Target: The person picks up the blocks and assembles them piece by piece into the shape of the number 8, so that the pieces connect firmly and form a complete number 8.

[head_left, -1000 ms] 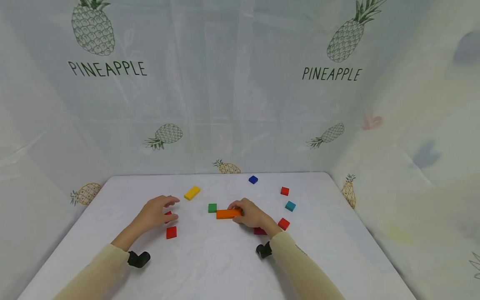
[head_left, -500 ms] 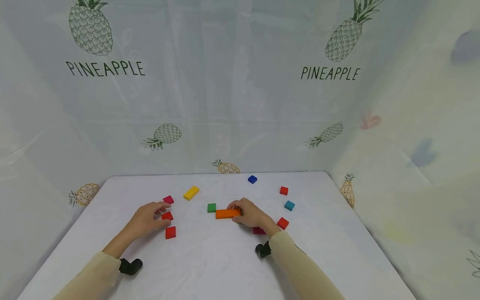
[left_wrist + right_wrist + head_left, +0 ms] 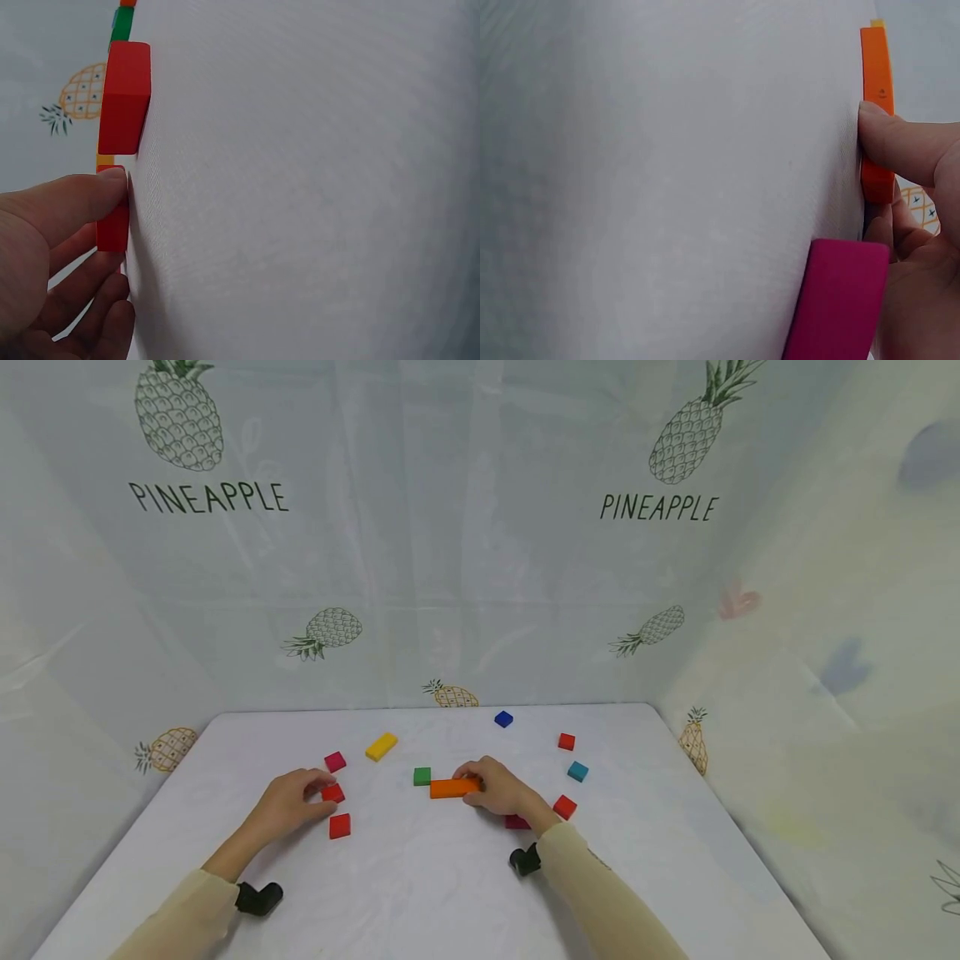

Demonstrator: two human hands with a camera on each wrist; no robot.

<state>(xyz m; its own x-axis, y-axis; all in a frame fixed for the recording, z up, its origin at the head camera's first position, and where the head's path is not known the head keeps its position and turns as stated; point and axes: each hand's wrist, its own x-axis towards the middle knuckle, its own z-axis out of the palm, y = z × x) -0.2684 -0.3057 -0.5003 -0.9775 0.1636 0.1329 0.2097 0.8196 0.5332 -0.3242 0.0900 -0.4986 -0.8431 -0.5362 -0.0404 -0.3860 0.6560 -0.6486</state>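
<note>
In the head view my left hand (image 3: 288,803) is at a red block (image 3: 333,792), thumb on the near side and fingers on the far side. The left wrist view shows the thumb (image 3: 82,196) against this red block (image 3: 112,225), with the fingertips partly hidden behind it. A second red block (image 3: 340,826) lies just nearer, and a crimson block (image 3: 335,762) just beyond. My right hand (image 3: 498,787) pinches the right end of a long orange block (image 3: 450,788) lying on the table. The orange block's left end meets a green block (image 3: 422,776).
A yellow block (image 3: 382,746) and a dark blue block (image 3: 503,719) lie farther back. On the right are a red block (image 3: 567,742), a teal block (image 3: 577,771) and another red block (image 3: 565,807). A magenta block (image 3: 840,300) lies under the right wrist.
My left hand has drawn back to the left and down onto the red block, uncovering the crimson block beyond. The right hand and the orange block have stayed in place.
</note>
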